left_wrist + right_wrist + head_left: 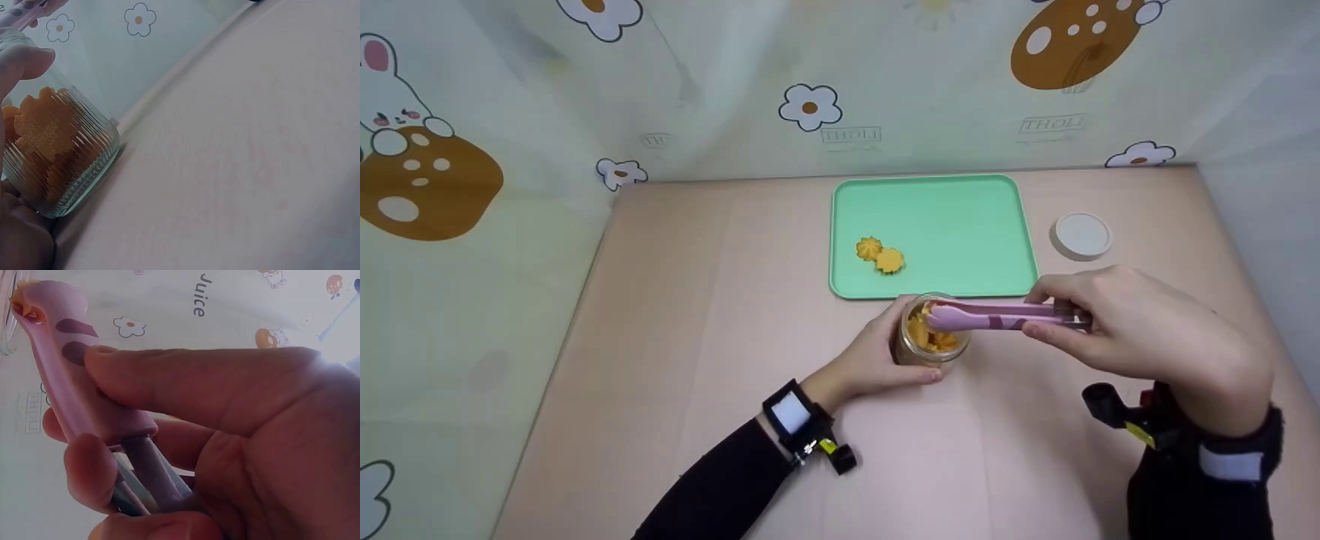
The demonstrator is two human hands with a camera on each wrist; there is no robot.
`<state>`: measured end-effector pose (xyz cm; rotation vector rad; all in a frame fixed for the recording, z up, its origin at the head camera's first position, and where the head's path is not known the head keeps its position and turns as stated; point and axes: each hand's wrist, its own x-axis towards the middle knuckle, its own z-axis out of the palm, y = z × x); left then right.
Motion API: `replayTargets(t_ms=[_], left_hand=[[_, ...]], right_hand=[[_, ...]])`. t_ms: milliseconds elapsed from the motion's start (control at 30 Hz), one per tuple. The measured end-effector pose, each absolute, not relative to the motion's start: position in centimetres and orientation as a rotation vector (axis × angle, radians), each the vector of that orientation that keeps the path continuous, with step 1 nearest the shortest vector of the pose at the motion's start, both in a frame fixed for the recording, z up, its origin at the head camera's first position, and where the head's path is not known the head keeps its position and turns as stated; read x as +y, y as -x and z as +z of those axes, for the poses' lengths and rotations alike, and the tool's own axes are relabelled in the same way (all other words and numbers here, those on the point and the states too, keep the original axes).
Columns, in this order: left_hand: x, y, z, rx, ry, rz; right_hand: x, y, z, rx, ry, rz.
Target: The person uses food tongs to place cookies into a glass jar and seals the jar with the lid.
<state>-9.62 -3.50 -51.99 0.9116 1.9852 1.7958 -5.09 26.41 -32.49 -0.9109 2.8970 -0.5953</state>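
Note:
My left hand [877, 356] grips a clear ribbed glass jar [93, 152] around its side, with the thumb near the rim. Inside lie several golden flower-shaped cookies [45, 129]. Pink tongs [990, 320] are held by my right hand [1147, 330], its thumb and fingers pressing both arms. The tong tips reach over the jar's mouth, and in the right wrist view a cookie [28, 309] sits between them. Just behind the jar, two cookies [890, 261] lie side by side on a light green tray [960, 225], toward its left.
A round white lid [1082, 235] rests on the pale pink table [675, 315], right of the tray. Patterned cloth [720, 97] with flowers and rabbits hangs behind the table and along its left side.

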Motion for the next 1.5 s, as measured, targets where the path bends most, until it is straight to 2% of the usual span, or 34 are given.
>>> replayTargets(t_ms=[400, 567, 933, 1500], left_hand=[[-3.6, 9.6, -52.0, 2.007, -0.894, 1.767], [-3.6, 9.6, -52.1, 2.014, -0.883, 1.757], [-3.5, 9.6, -52.1, 2.021, -0.891, 1.777], [-3.5, 9.7, -52.1, 2.017, -0.915, 1.782]], right_hand=[[26.5, 5.2, -32.6, 2.862, 0.822, -0.6], [26.3, 5.6, -32.6, 2.89, 0.866, -0.658], [25.4, 7.4, -33.6, 2.951, 0.886, -0.705], [22.8, 11.1, -37.1, 3.014, 0.715, -0.729]])
